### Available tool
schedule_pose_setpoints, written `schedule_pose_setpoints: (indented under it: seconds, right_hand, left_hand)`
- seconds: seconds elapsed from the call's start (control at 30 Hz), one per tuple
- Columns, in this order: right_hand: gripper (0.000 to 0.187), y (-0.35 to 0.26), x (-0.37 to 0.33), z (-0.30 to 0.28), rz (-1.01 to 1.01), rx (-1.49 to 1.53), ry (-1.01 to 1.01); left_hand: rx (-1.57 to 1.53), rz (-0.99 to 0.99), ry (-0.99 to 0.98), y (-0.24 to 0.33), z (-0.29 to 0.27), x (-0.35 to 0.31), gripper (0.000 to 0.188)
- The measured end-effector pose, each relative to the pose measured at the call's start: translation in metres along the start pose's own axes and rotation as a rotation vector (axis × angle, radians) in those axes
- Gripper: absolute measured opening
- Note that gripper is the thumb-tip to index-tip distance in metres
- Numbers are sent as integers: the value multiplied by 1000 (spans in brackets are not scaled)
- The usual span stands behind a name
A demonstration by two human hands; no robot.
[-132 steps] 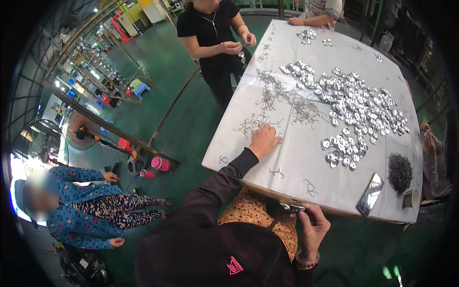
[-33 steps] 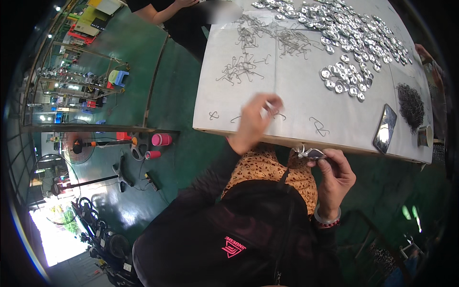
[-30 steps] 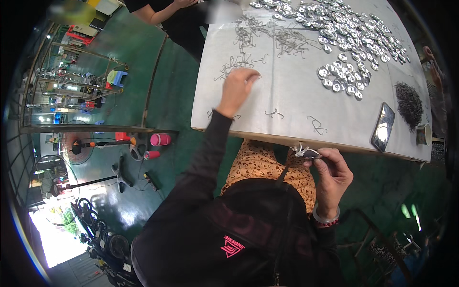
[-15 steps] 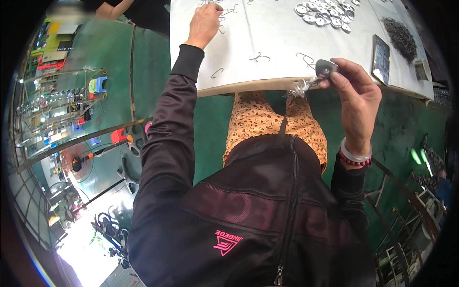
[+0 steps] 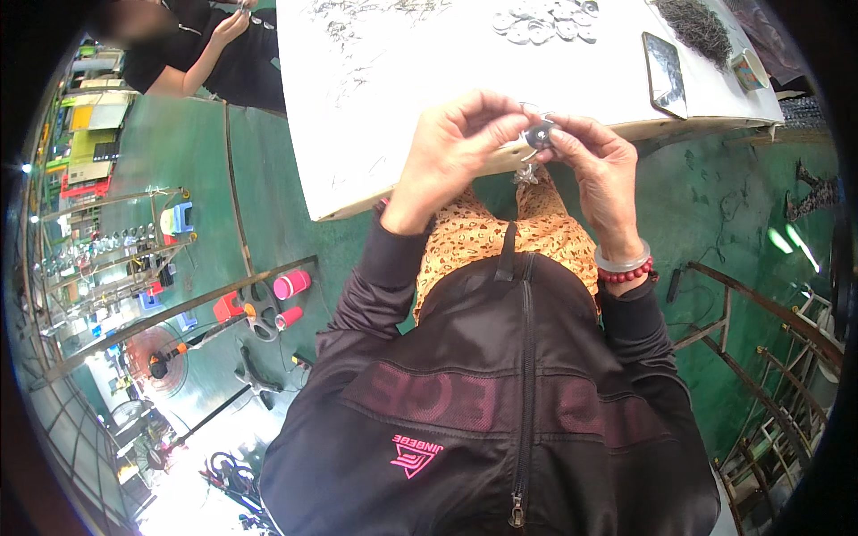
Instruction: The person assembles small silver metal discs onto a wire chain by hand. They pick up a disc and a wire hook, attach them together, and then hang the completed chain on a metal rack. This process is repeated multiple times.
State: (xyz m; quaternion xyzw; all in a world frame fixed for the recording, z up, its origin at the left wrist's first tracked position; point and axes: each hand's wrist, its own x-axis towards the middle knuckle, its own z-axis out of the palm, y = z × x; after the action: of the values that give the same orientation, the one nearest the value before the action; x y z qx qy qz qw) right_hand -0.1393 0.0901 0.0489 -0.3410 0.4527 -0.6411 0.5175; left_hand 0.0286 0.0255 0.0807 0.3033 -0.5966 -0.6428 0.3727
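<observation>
Over the near edge of the white table (image 5: pixel 357 143), both my hands meet in front of my lap. My right hand (image 5: pixel 601 170) pinches a round, silvery metal disc (image 5: pixel 539 136) with a domed face between thumb and fingers. Against the disc's left side, my left hand (image 5: pixel 456 152) is closed in a pinch on a thin curved wire (image 5: pixel 547 117), mostly hidden by the fingers. Just below the hands hangs a shiny, silvery tangled bundle (image 5: pixel 527 174); what it is attached to cannot be made out.
Several similar metal discs (image 5: pixel 545 21) lie at the table's far side, with a phone (image 5: pixel 664 76), a heap of dark wire pieces (image 5: pixel 695 34) and a paper cup (image 5: pixel 749 70) to the right. Loose wire hooks (image 5: pixel 357 45) are scattered left. Another person (image 5: pixel 192 54) sits at far left.
My left hand has come back from the wire hooks on the table to the disc. My right hand has shifted left with the disc. The head view has turned, showing more of the other person.
</observation>
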Motion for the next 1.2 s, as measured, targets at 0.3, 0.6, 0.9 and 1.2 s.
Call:
schedule_pose_setpoints:
  seconds: [0.3, 0.6, 0.9, 1.2]
  right_hand:
    - [19, 16, -6, 1, -87, -149, 118]
    - [16, -3, 6, -14, -172, -246, -6]
    - [39, 33, 171, -50, -627, -1395, -189]
    - [32, 62, 199, -58, -702, -1336, -185]
  left_hand:
    - [301, 45, 74, -39, 14, 9, 13]
    - [245, 169, 15, -41, 18, -2, 18]
    - [382, 376, 0, -20, 22, 2, 16]
    - [308, 271, 34, -23, 14, -14, 17]
